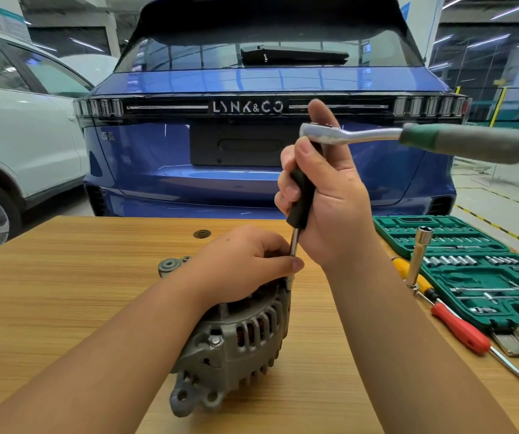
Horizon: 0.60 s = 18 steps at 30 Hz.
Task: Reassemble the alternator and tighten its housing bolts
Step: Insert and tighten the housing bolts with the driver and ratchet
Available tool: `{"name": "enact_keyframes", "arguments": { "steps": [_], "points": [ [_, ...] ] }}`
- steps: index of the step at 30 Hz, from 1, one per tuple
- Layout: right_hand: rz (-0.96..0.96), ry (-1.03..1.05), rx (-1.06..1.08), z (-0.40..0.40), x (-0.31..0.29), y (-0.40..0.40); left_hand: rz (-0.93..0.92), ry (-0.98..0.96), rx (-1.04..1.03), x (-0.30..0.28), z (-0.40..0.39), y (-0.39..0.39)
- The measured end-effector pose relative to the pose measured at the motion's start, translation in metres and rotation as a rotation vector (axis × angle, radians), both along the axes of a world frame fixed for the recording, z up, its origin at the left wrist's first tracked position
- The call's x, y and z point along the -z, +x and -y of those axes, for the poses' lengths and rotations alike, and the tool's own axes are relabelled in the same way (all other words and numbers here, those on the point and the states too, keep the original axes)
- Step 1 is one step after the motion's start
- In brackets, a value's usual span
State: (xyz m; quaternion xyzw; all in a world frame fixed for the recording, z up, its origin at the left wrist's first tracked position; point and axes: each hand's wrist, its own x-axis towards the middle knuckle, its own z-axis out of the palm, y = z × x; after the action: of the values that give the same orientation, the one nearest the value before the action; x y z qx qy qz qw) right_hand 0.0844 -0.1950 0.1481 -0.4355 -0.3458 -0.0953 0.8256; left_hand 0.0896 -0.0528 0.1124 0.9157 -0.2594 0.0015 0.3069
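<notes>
- On the light wood-grain table [64,292], near its middle, the grey cast-metal alternator [236,339] lay on its side, copper windings showing through the housing slots; this put the rim of the housing within reach from above.
- The left hand [245,261] rested over the top of the housing, fingers curled together around the lower end of the thin steel extension shaft [294,245], judged to be steadying the socket on a housing bolt; the bolt itself was hidden under the fingers, so seating could not be confirmed.
- The right hand [323,195] was clamped, fingers closed tight, on the black cylindrical driver grip [302,195] of the shaft, holding it near upright.
- The chrome ratchet with green-and-grey handle [408,137] sat on top of the grip, handle out to the right, probably for leverage on tightening.
- To the right, the open green plastic socket case [471,264], a red-handled screwdriver [461,330] and a yellow-handled screwdriver [408,274] lay in reach.
- Legible writing: "LYNK&CO" on the tailgate of the blue car [251,89] behind the table; the small badge below its left lamp was unreadable.
</notes>
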Motion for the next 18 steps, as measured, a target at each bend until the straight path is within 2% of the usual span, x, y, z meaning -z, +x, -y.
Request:
{"name": "enact_keyframes", "arguments": {
  "steps": [6,10,12,15,18],
  "points": [
    [0.051,-0.016,-0.024,-0.005,0.002,0.002,-0.021,-0.026,-0.003,0.0,-0.001,-0.001],
    [0.006,0.055,-0.223,0.003,0.003,0.005,-0.01,-0.025,-0.001,0.0,0.0,-0.001],
    [-0.022,0.071,-0.255,0.005,0.004,0.005,-0.009,-0.022,0.005,-0.001,0.0,-0.001],
    [-0.095,0.052,-0.177,0.003,0.001,0.005,-0.005,-0.015,0.009,0.0,0.001,-0.001],
    [-0.121,0.007,0.114,-0.001,-0.002,0.002,-0.002,0.004,0.011,0.0,0.001,0.0]
  ]
}}
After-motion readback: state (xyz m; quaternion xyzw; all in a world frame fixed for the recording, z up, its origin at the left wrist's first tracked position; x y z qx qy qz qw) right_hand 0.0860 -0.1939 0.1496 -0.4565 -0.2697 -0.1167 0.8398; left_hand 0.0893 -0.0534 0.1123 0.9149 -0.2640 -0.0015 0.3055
